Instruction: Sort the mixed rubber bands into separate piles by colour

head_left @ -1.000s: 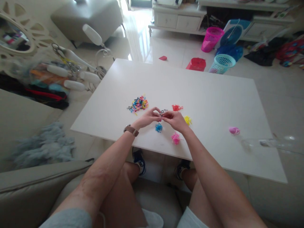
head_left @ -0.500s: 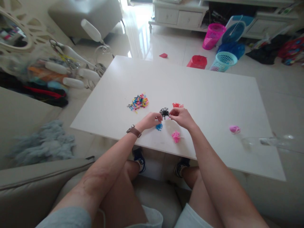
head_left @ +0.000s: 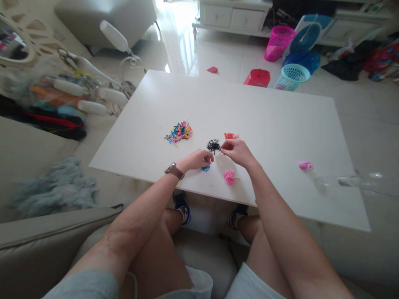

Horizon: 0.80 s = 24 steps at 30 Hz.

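A person seated at the white rectangular surface (head_left: 280, 124) holds the left hand (head_left: 199, 160) and the right hand (head_left: 238, 153) fingertip to fingertip, just beside a small black heap of tiny elastic loops (head_left: 213, 145). Both hands are pinched shut, apparently on one loop too small to make out. A slip could flick it into the little blue heap of loops (head_left: 205, 169) or the fluffy pink heap of loops (head_left: 230, 176) nearby.

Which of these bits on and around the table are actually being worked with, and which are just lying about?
In hand: left hand, right hand, black pile beside them, mixed pile, red pile, blue pile, pink pile, on the white table.
Lying about: pink lump, clear bottle, pink basket, teal basket, red tub.
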{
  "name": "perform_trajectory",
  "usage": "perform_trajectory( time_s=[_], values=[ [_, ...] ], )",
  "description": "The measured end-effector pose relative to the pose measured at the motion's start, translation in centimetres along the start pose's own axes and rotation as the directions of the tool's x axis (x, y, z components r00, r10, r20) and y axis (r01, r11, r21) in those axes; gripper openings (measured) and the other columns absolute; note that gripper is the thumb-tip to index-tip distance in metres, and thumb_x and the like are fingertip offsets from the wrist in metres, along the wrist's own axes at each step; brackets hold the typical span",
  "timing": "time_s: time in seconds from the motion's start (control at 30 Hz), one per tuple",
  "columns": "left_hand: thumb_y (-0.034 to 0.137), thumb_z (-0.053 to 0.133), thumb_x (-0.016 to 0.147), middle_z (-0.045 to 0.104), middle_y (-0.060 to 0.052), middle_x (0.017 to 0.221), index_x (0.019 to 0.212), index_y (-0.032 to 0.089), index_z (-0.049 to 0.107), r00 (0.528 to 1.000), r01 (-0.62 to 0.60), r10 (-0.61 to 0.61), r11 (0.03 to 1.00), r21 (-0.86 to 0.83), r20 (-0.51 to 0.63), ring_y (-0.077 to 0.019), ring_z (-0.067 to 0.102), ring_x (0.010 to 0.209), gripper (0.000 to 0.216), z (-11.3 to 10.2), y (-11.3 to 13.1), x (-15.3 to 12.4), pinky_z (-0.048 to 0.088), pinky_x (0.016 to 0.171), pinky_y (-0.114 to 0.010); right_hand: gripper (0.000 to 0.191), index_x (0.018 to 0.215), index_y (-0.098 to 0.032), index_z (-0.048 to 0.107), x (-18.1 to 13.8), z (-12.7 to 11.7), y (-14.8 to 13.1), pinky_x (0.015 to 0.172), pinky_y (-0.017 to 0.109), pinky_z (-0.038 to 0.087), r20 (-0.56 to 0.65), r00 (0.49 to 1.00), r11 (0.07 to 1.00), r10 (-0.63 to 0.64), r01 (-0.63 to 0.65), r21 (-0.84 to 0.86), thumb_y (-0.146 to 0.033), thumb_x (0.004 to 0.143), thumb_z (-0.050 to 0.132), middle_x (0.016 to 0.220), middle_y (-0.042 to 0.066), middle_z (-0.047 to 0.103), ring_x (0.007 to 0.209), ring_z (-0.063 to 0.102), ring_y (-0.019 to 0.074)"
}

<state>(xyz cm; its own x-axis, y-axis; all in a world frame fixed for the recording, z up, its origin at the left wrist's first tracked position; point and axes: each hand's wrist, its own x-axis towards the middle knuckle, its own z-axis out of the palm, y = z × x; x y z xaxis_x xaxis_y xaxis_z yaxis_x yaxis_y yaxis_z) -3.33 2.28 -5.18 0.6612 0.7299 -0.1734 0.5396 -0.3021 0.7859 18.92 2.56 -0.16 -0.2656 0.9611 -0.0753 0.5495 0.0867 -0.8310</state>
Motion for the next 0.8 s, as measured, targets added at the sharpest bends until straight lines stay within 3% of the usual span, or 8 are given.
perform_trajectory(
  time_s=[0.4,0.5,0.6,0.8],
  values=[
    [0.012,0.073,0.063,0.077,-0.002,0.090,0.090,0.021,0.079,1.000,0.020,-0.019,0.999,-0.047,0.011,-0.0187,0.069,0.085,0.029,-1.0,0.4,-0.5,0.051,0.080,-0.029,0.008,0.076,-0.018,0.072,-0.2,-0.1,0.7,0.065,0.026,0.048,0.063,0.998,0.999,0.016,-0.013,-0.041,-0.017,0.071,0.066,0.070,0.001,0.070,0.067,0.064,0.0149],
    [0.016,0.074,0.065,0.076,-0.002,0.091,0.091,0.021,0.079,0.999,0.039,-0.038,0.999,-0.025,0.015,-0.0188,0.067,0.086,0.027,-1.4,0.3,-0.6,0.051,0.080,-0.029,0.008,0.075,-0.018,0.071,-0.3,-0.4,0.9,0.062,0.026,0.048,0.129,0.990,0.997,0.061,-0.055,-0.053,-0.015,0.070,0.067,0.067,0.001,0.070,0.065,0.065,0.0154],
    [0.022,0.081,0.062,0.071,-0.005,0.096,0.091,0.020,0.078,0.999,0.034,-0.034,0.999,0.025,0.006,-0.0194,0.065,0.086,0.029,-1.6,0.1,-0.7,0.051,0.077,-0.029,0.006,0.070,-0.019,0.069,-0.5,-0.7,1.3,0.057,0.025,0.048,0.290,0.946,0.989,0.146,-0.136,-0.055,-0.014,0.068,0.068,0.063,0.001,0.071,0.061,0.066,0.0163],
    [0.020,0.088,0.053,0.064,-0.006,0.104,0.103,0.021,0.076,0.999,0.016,-0.018,0.999,0.045,0.046,-0.0195,0.063,0.089,0.051,-1.3,-0.5,-0.9,0.052,0.081,-0.029,0.010,0.060,-0.020,0.069,-1.0,-1.0,2.0,0.052,0.026,0.053,0.552,0.794,0.964,0.254,-0.257,-0.074,-0.018,0.063,0.078,0.058,0.003,0.070,0.057,0.069,0.0189]
  ],
)
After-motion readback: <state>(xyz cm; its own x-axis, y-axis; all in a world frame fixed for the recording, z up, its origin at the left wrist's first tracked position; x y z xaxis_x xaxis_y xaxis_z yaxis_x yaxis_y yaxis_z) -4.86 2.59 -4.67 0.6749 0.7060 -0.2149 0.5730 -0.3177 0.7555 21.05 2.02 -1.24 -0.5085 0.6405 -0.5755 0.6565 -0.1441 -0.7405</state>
